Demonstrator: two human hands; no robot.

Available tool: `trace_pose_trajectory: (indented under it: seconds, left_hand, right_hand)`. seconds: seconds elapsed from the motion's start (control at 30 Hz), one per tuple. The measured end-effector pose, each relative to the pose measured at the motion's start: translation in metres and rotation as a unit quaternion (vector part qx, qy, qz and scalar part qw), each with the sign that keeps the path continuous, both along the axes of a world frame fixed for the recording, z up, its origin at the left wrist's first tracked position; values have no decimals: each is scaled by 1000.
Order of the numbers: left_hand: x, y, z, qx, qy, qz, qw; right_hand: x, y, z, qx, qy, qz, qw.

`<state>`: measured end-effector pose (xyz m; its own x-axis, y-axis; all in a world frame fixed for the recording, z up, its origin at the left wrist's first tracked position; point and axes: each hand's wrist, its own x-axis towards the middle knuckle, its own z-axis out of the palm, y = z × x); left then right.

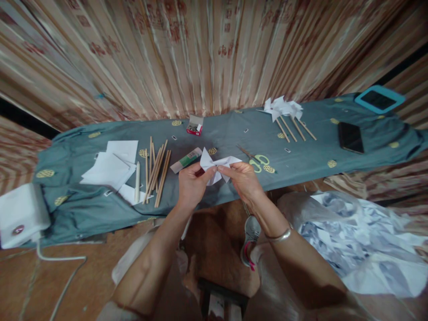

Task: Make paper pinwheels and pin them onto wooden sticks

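Note:
A folded white paper pinwheel (218, 166) is held up over the front edge of the cloth-covered table. My left hand (193, 183) pinches its left side, and my right hand (245, 179) grips the right side, with both thumbs meeting close to the centre. Whatever lies under the thumbs is hidden. Just behind my left hand lies a green and white glue stick (186, 160). To the right of my right hand rest scissors with light green handles (256, 160). Several thin wooden sticks (157, 171) lie left of my left hand.
White paper sheets (112, 167) and a white pen (137, 182) lie at the left. A small red box (194, 126) stands at the back. Finished pinwheels on sticks (284, 108), a phone (350, 137) and a blue-framed tablet (380, 99) are at the right. A plastic bag of paper pieces (354, 236) sits below.

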<state>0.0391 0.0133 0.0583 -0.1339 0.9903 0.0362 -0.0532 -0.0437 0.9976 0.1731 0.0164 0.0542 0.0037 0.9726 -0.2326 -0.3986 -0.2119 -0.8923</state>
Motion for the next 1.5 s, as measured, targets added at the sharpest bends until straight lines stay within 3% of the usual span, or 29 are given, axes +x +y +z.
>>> trace_pose_trajectory:
  seconds: [0.47, 1.03, 1.5]
  left_hand:
    - [0, 0, -1, -10, -5, -4, 1000]
    - [-5, 1, -7, 9, 62, -3, 998]
    - [1, 3, -7, -54, -102, -15, 993]
  right_hand:
    - [-1, -1, 2, -7, 7, -1, 1000]
    - [-1, -1, 2, -8, 4, -2, 1000]
    - [1, -1, 5, 0, -9, 22, 1000]
